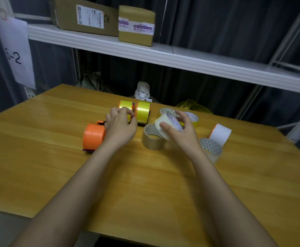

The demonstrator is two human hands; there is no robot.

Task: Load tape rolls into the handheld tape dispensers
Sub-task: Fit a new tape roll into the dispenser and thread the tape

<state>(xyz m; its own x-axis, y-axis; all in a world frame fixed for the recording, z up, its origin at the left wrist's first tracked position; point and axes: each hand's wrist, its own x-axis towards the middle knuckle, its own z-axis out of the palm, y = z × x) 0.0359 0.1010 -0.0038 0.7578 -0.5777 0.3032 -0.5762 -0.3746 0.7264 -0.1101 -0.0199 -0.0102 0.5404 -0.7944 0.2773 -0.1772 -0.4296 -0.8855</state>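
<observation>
1. Holding a pale tape roll [168, 124] tilted above the table [56, 175], right hand [179, 132] has thumb on the outer band, fingers curled over the far rim.
2. Left hand [121, 126] curls its fingertips on a yellow-loaded dispenser [143, 112]; exact grip hidden.
3. Orange dispenser [93, 137] sits just beside the left wrist, apparently unloaded.
4. Spare rolls: a brownish roll [152, 137] lies flat under the held one; a white roll [220, 133] stands well to the right.
5. Roll likely light, rigid at the core, with a slick outer face; best held across the rims or through the core, not by the sticky edge.
</observation>
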